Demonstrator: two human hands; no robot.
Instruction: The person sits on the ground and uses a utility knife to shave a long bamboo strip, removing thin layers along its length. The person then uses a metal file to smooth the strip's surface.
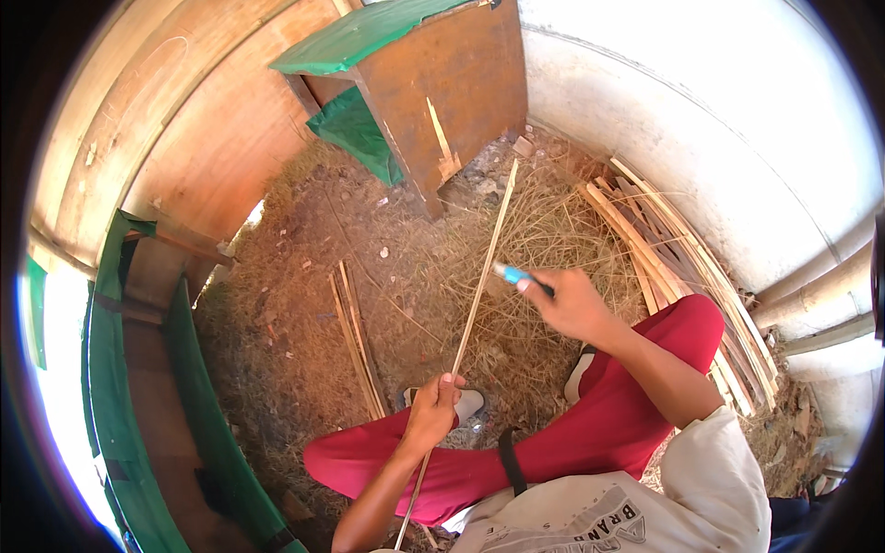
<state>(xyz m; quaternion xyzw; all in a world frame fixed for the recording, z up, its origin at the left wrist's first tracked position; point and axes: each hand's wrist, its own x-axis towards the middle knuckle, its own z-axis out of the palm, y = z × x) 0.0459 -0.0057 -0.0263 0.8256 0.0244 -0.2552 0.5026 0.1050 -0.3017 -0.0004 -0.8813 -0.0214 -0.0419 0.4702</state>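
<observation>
Lettering [619, 527], dark and blocky, across the chest of a pale shirt [714, 461], partly lost in the folds. A faint looping line [175, 39] on the wooden wall panel [221, 120] at upper left. Around: dry grass [544, 240] and bare soil [295, 267] underfoot, a few loose wooden slats [352, 332] to the left of a shoe [470, 403], a stack of longer slats [678, 249] along the pale wall [765, 111], near the right knee [696, 323]. In the way: red trousers [572, 442], with both legs bent wide beneath a thin wooden strip [487, 276]. Strip held off the ground, slanting from the lower edge up toward a wooden cabinet [442, 92]. Left hand [431, 415] grasping the strip, thumb against it. Right hand [573, 304] closed around a small blue tool [521, 276], pale tip just beside the strip; cannot tell whether touching. Containers: the cabinet, green on top, with a green sheet [355, 134] hanging from its opening; at far left, a long wooden frame [171, 442] with green-covered edges, and a dark thing [217, 488] near its lower end, too dim to name.
</observation>
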